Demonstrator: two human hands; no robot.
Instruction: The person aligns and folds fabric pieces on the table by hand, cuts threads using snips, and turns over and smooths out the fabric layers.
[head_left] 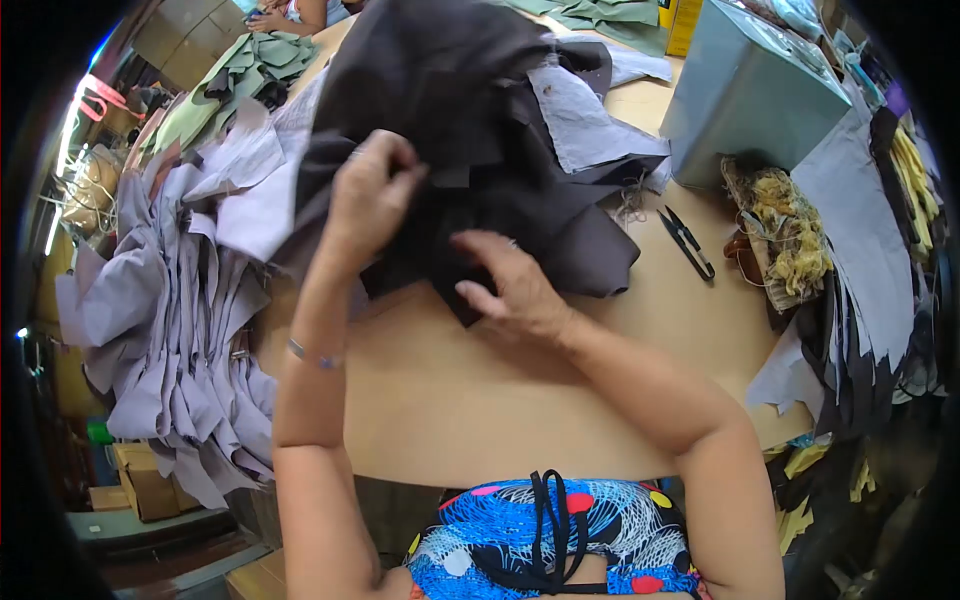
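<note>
A large heap of dark brown cloth (430, 90) lies across the middle and back of the table in front of me. My left hand (375, 195) is over the left part of the heap, its fingers curled in a pinch against the dark fabric; the fingertips are slightly blurred. Lower and to the right, my right hand (515, 285) rests at the near edge of the cloth, thumb and fingers apart. Pale grey cloth pieces (590, 120) stick out of the heap on its right side.
Many grey-lilac cloth pieces (180, 330) hang over the table's left edge. Black thread snips (687, 243) lie to the right, near a grey metal box (745, 100) and a pad with yellow thread scraps (780, 235). Green cloth (240, 75) is at the far left, near another person's hand (265, 22).
</note>
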